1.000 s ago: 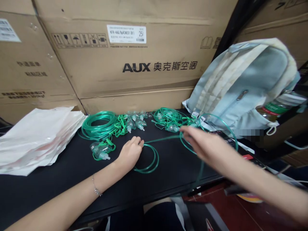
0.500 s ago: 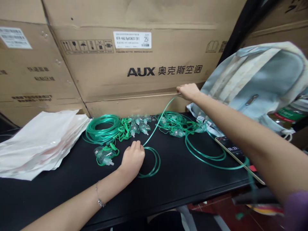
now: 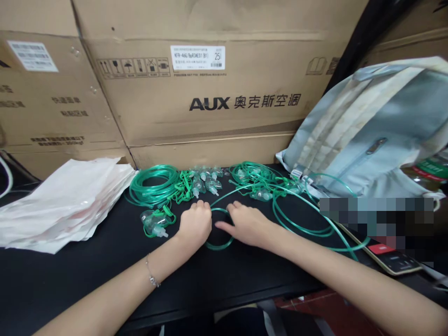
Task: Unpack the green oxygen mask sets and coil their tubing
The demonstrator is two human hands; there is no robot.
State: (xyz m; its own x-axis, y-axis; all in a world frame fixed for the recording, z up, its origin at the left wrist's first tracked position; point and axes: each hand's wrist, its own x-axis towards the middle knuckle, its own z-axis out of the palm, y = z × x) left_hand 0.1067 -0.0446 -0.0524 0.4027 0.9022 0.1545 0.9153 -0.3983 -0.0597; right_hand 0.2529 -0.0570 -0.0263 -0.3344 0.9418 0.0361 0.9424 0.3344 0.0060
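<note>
My left hand (image 3: pixel 196 223) is closed on the green plastic tubing, above the black tabletop. A small coil of that tubing (image 3: pixel 220 247) hangs out to the right of its fingers. My right hand (image 3: pixel 248 225) is beside the coil, thumb stretched left and apart from the fingers, whose tips meet the coil's right side. A longer run of tubing (image 3: pixel 297 190) arcs away to the right. Left of my left hand lies a clear mask (image 3: pixel 153 223) with a green strap. Behind are a big green tubing coil (image 3: pixel 154 184) and several small clear masks (image 3: pixel 210 184).
White flat packets (image 3: pixel 63 200) are stacked at the left. A tangle of green tubing and masks (image 3: pixel 257 175) lies at the back right, near a light-blue backpack (image 3: pixel 357 130) and a phone (image 3: pixel 395 263). Large cardboard boxes (image 3: pixel 227 126) stand along the table's back.
My right hand has come down from the cardboard box to beside my left hand. The stretched tubing now lies slack in an arc. My left hand stays closed in nearly the same place.
</note>
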